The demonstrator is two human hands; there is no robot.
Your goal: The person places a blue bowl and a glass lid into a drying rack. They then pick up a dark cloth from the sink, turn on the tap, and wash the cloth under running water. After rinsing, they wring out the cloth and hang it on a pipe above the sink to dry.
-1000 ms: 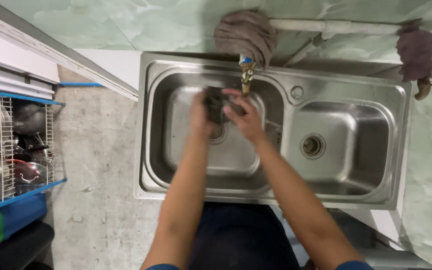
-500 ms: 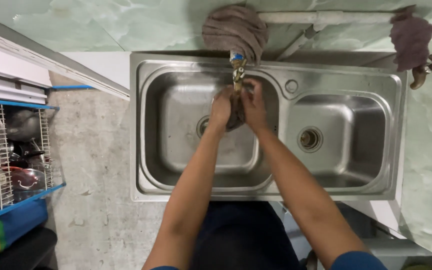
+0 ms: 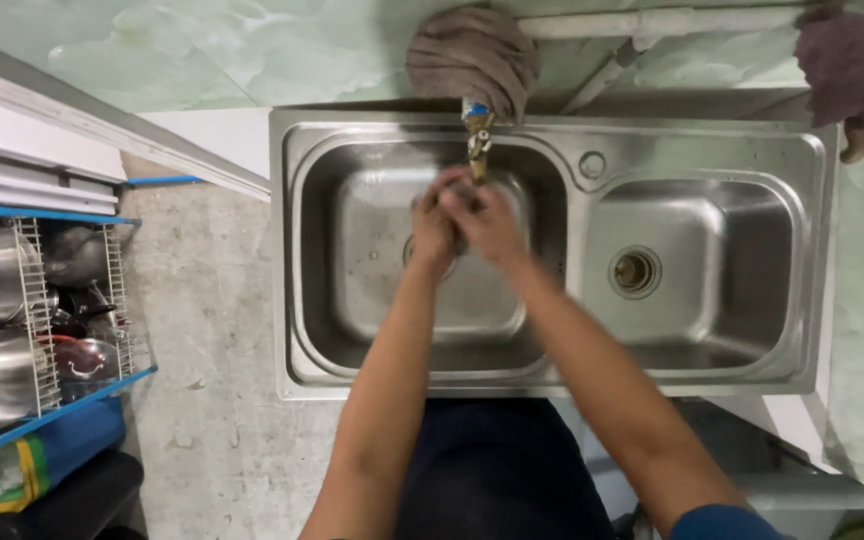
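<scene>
Two hands: our left hand (image 3: 433, 222) and right hand (image 3: 485, 220) pressed together under the tap (image 3: 476, 143)
Grip: fingers curled; contents we cannot tell
Below: steel sink (image 3: 372, 300), left basin

Left hand (image 3: 433, 228), right hand (image 3: 484, 222) pressed together under tap (image 3: 476, 140), over sink (image 3: 562, 380)

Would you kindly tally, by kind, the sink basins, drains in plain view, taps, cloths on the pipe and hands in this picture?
Sink basins: 2, the left basin and the right basin
Drains in plain view: 1, the right drain
Taps: 1, the tap
Cloths: 2, the brown cloth and the purple cloth
Hands: 2, the left hand and the right hand
Total: 8
</scene>
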